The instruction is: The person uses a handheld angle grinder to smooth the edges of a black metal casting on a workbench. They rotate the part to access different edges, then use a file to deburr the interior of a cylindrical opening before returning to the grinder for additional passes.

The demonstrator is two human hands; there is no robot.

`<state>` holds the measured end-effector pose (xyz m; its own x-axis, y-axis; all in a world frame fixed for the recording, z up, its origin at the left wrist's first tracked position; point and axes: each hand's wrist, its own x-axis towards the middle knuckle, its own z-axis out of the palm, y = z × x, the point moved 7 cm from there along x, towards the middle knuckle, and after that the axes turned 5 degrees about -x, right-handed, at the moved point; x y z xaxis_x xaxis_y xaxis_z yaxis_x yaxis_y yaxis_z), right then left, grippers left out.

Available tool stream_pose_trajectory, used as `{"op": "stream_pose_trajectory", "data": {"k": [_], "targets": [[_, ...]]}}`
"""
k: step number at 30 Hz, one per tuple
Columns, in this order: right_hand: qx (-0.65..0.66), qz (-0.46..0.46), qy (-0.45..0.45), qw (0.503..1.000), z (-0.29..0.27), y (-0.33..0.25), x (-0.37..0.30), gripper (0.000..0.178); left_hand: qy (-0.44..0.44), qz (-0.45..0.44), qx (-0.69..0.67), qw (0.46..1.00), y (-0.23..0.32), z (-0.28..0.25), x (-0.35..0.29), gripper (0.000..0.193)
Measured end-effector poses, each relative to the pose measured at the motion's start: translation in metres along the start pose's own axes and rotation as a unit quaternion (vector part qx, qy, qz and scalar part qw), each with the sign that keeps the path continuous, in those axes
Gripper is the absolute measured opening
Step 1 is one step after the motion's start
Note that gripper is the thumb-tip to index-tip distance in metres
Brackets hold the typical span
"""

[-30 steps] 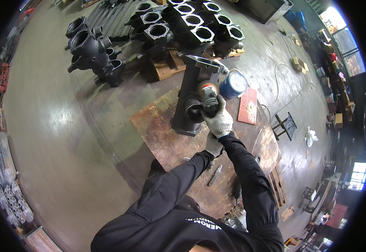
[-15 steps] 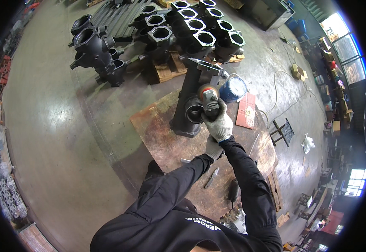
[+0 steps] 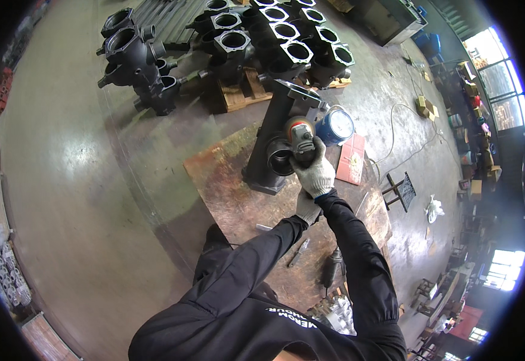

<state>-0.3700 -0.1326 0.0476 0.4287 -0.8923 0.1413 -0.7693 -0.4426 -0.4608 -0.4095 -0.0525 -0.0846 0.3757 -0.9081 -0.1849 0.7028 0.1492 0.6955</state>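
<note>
My right hand (image 3: 316,174), in a pale knit glove, is closed around the front of an angle grinder (image 3: 302,138). Behind and below it, my gloved left hand (image 3: 307,208) is closed at the grinder's rear end; its fingers are mostly hidden by the right wrist. The grinder's orange-rimmed disc lies against or just over a black cast metal housing (image 3: 265,129), beside its round side port (image 3: 279,157). I cannot tell whether disc and metal touch. The housing lies on a worn, stained work table (image 3: 226,198), its flanged end pointing away from me.
A blue can (image 3: 336,126) and a red flat box (image 3: 351,159) are right of the housing. Nearer me lie a knife-like tool (image 3: 299,253) and a dark power tool (image 3: 333,269). Several black castings (image 3: 234,40) stand beyond the table. A small stool (image 3: 399,191) and a hose (image 3: 393,129) are at right.
The view has shifted slightly. Both hands keep their grip on the angle grinder, which remains beside the housing's round port with little visible movement.
</note>
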Motion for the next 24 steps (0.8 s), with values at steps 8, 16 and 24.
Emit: {"op": "stream_pose_trajectory", "data": {"k": [8,16,24], "targets": [[-0.010,0.014,-0.019,1.000,0.009,0.003,0.015,0.089,0.024,-0.071,-0.132,0.988,-0.024,-0.004,0.013,0.050],[0.005,0.014,0.001,1.000,-0.012,-0.005,-0.011,0.088,-0.031,-0.019,-0.031,0.999,-0.003,0.002,-0.012,0.050],[0.027,0.174,0.019,0.984,-0.043,0.008,-0.070,0.088,-0.005,-0.130,0.036,0.991,-0.001,0.001,-0.079,0.048]]}}
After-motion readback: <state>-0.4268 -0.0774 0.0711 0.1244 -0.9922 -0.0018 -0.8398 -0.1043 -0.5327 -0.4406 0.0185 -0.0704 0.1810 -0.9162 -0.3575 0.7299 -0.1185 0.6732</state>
